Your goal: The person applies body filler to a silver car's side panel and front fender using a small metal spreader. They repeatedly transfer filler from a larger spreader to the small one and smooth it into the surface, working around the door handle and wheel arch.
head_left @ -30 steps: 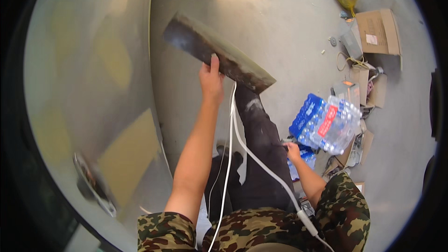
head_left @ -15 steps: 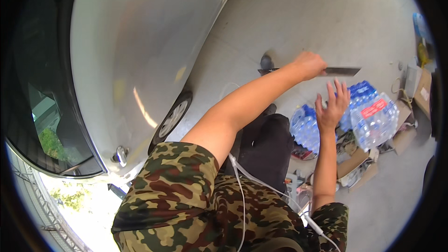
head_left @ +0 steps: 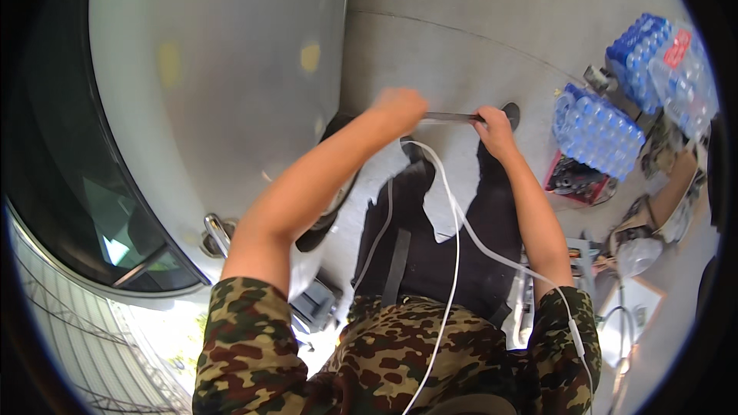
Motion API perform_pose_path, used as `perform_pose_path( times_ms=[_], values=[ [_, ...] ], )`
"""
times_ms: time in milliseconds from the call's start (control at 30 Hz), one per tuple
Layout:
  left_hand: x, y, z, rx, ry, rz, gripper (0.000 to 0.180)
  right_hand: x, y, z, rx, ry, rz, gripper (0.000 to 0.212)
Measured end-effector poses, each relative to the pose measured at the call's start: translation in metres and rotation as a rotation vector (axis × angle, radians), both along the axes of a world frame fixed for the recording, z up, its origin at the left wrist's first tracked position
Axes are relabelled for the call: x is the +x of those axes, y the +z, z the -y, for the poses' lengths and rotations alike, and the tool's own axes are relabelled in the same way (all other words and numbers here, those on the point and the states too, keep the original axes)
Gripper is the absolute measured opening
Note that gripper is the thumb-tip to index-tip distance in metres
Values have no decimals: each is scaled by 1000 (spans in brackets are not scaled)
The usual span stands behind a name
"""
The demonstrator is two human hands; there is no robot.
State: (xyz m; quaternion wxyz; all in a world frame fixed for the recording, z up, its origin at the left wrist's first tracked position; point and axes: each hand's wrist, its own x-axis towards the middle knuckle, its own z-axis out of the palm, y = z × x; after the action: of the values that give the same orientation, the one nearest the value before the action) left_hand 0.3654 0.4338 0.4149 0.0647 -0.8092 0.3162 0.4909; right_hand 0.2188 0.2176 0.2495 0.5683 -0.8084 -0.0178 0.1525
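Note:
In front of my body I hold a long, thin dark strip (head_left: 452,116), seen nearly edge-on. My left hand (head_left: 401,107) is closed around its left end and slightly blurred. My right hand (head_left: 496,131) pinches the other end between thumb and fingers. The kind of strip cannot be made out. To the left of my hands stands the silver-grey side of a car (head_left: 231,69), with yellowish patches on its panel and a chrome door handle (head_left: 217,232). My left hand is close to the panel's edge.
Shrink-wrapped packs of water bottles (head_left: 600,131) are on the floor at the right. A red tray with dark items (head_left: 576,178) and a cardboard box (head_left: 675,192) are nearby. White cables (head_left: 459,246) hang over my front. My dark shoe (head_left: 511,114) stands beyond my right hand.
The strip has come left, nearer the car. My right hand, open and apart from it before, now grips its right end. My view has turned toward the right side of the floor.

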Motion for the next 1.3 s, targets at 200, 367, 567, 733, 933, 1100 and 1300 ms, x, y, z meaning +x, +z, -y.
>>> perform_pose_path(
  times_ms=[200,367,567,733,933,1100,1300],
  values=[
    [-16,34,-96,224,-264,180,9,11,-24,-187,171,14,146,27],
    [-5,30,-142,278,-245,466,25,77,-25,-297,333,-381,488,55],
    [27,15,-177,201,-385,632,47,124,-49,-347,319,-510,507,49],
    [28,8,-174,276,-436,628,48,128,-61,-370,384,-544,507,55],
    [28,11,-160,340,-443,602,51,122,-63,-380,466,-571,470,63],
    [30,8,-147,390,-449,585,52,125,-65,-388,531,-603,459,66],
    [33,4,-152,401,-493,590,54,128,-66,-394,533,-652,457,66]
  ],
)
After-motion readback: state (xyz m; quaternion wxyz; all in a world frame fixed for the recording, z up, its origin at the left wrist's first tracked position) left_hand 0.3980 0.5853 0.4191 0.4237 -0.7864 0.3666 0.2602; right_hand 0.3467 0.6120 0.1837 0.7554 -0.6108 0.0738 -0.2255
